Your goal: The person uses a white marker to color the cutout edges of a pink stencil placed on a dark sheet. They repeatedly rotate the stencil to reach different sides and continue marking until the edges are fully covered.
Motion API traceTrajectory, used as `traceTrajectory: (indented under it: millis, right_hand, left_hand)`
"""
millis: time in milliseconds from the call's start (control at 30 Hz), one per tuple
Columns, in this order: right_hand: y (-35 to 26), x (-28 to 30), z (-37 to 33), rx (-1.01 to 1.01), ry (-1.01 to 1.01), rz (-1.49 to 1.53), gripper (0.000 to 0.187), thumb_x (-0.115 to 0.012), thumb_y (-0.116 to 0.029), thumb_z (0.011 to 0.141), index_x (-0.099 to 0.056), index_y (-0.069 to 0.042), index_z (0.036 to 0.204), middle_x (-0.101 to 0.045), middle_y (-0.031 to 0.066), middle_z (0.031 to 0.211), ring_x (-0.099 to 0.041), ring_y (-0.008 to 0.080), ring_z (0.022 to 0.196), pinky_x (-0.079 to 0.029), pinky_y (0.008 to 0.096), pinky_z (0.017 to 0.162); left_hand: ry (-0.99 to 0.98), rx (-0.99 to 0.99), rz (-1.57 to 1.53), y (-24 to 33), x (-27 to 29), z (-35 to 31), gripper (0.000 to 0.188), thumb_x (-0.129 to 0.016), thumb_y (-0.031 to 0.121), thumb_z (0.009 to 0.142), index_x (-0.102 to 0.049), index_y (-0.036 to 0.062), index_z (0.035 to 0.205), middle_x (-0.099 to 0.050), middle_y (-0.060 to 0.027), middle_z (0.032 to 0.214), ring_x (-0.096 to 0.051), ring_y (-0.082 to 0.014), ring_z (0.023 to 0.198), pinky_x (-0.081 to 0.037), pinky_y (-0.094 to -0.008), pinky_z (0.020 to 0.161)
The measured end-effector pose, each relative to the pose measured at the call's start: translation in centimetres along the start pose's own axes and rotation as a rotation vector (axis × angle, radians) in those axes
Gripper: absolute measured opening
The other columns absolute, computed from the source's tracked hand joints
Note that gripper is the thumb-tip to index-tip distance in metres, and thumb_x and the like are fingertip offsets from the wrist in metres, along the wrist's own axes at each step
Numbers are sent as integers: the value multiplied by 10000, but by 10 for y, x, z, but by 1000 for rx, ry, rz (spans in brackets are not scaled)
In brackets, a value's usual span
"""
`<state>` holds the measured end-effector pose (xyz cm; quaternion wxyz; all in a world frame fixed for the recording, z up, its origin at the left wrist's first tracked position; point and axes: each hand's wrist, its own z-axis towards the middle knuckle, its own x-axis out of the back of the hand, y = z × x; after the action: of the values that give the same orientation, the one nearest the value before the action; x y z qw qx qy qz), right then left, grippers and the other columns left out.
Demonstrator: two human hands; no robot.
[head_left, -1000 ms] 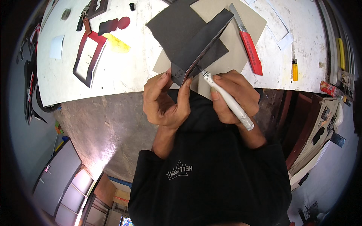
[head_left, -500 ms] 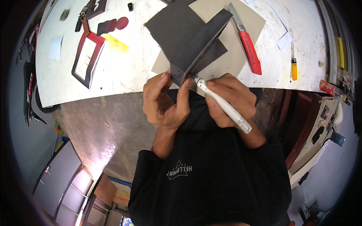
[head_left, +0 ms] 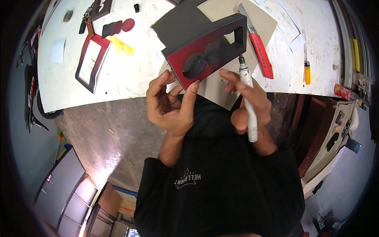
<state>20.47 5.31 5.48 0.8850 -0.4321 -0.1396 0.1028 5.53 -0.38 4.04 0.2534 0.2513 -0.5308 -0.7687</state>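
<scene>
The left hand (head_left: 170, 103) is gripping the box (head_left: 205, 44) by its lower left end, the thumb pressing its near edge. The box is slanting in the upper middle of the frame, its dark red, cut-out face showing. Just right of centre, the right hand (head_left: 254, 102) is holding a white pen (head_left: 246, 79), its dark tip pointing up at the box's lower right edge; whether they are touching, I cannot tell. The hands are staying apart from each other. Beyond the box, a black sheet (head_left: 177, 25) is lying over beige card (head_left: 221, 10). A red knife (head_left: 260, 53) is resting at upper right, a yellow lighter (head_left: 307, 73) lying farther right.
</scene>
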Motion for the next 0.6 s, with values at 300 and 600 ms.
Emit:
traceTrajectory:
  millis: [300, 600]
  right_hand:
    - [3, -12, 3, 104, -171, -212, 486, -708, -469, 771, -710, -72, 1053, -671, 184, 1203, -525, 235, 962, -431, 329, 780]
    - [6, 4, 16, 200, -223, -413, 466, -610, -518, 855, -651, -95, 1045, -697, 168, 1152, -529, 249, 911, -447, 322, 757]
  left_hand:
    - [-76, -168, 2, -6, 1, -2, 554, -750, -158, 731, -515, -95, 1229, -571, -193, 1135, -642, -244, 1040, -629, -295, 795]
    - [-55, -101, -7, -7, 0, -2, 530, -749, -136, 750, -521, -89, 1226, -576, -194, 1123, -640, -246, 1055, -627, -276, 783]
